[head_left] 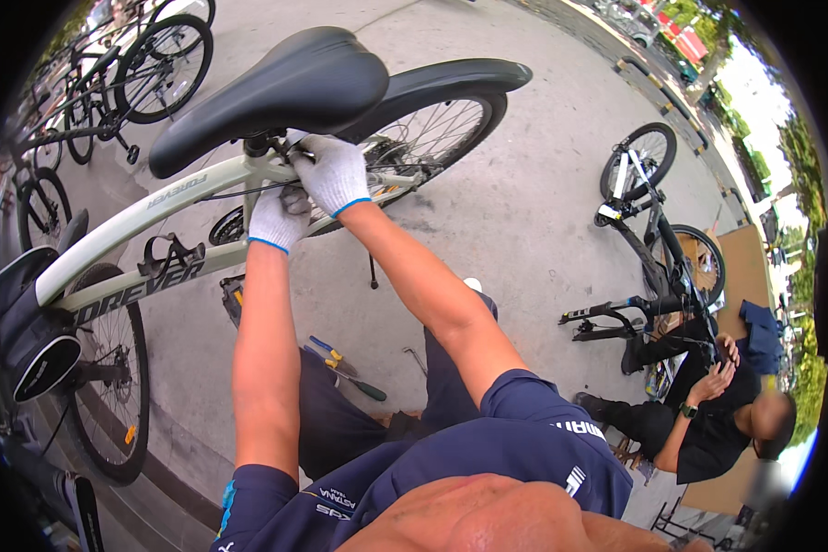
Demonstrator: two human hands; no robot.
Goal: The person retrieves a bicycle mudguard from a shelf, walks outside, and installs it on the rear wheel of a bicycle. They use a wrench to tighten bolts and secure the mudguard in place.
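Note:
A pale green bicycle (pixel 147 216) with a black saddle (pixel 276 87) stands in front of me. Both my hands wear white work gloves. My right hand (pixel 333 170) grips the frame just below the saddle, at the seat post clamp. My left hand (pixel 278 216) is closed on the frame tube right beneath it, touching a thin black cable. The clamp itself is hidden by the gloves. Whether a tool is in either hand cannot be seen.
Pliers (pixel 327 352) and a green-handled screwdriver (pixel 363 386) lie on the concrete by my knees. A black bag (pixel 32 340) hangs at the bicycle's front. A person in black (pixel 708 419) sits at the right beside an upturned black bicycle (pixel 658 230). More bicycles (pixel 129 74) are parked top left.

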